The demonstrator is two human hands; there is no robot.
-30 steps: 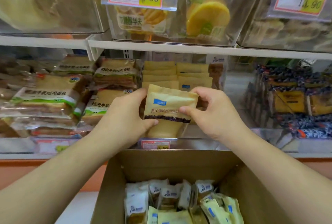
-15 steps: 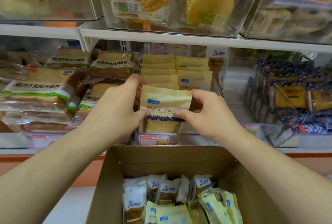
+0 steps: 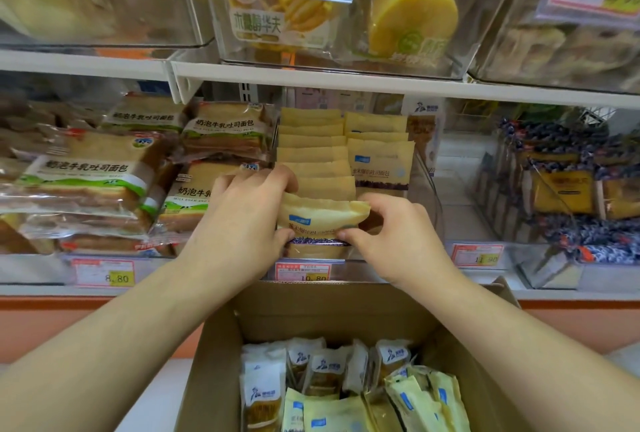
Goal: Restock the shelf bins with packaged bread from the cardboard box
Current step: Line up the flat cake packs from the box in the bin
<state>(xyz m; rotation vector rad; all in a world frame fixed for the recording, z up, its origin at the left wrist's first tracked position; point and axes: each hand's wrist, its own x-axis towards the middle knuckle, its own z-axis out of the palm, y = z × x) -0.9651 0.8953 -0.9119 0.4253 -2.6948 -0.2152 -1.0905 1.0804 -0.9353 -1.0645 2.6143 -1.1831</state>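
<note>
Packet point(image 3: 320, 215) pinched between left hand point(image 3: 242, 223) and right hand point(image 3: 394, 234).

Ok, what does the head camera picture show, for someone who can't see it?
Both hands, left hand and right hand, press a yellow bread packet into the front of a clear shelf bin of matching packets. Below sits an open cardboard box holding more packaged bread.

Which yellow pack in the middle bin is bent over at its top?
The front pack, pinched by both hands; its top edge folds forward, while the packs behind stand straight.
</note>
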